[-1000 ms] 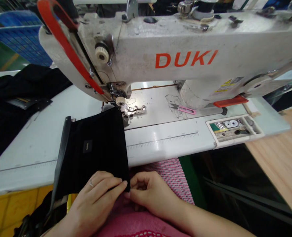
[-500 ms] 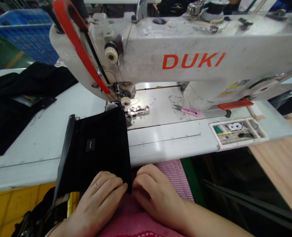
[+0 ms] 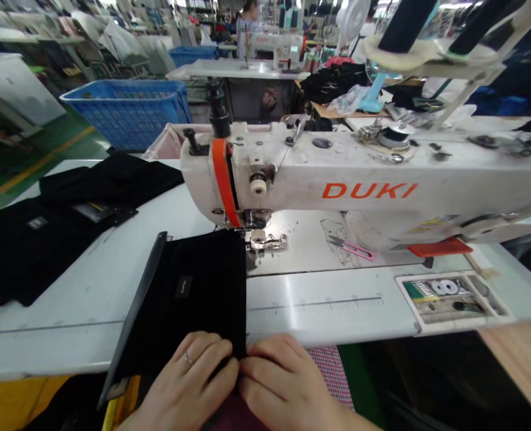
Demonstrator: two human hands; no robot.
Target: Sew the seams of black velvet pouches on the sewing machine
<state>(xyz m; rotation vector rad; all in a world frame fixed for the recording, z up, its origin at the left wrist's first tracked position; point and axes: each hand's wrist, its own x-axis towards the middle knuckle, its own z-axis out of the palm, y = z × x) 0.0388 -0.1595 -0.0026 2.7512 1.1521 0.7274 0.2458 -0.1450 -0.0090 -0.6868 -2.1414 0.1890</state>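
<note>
A black fabric piece point(image 3: 193, 293) with a small label lies on the white table point(image 3: 67, 287), its far edge by the presser foot point(image 3: 265, 241) of the white DUKI sewing machine point(image 3: 364, 185). My left hand point(image 3: 188, 383) rests on the fabric's near edge, fingers curled over it. Beside it, my right hand point(image 3: 283, 383) touches the near right corner of the fabric, fingers bent down and pressed together. Both hands meet at the table's front edge.
A heap of black fabric pieces point(image 3: 45, 221) lies at the left. Pink thread snips point(image 3: 357, 249) lie on the machine bed. A tray of bobbins and small parts point(image 3: 449, 293) sits at the right. A blue crate point(image 3: 130, 111) and other sewing stations stand behind.
The view has tilted up, showing the workshop behind the machine. My hands have closed together at the fabric's near right corner; the fabric stays in place by the presser foot.
</note>
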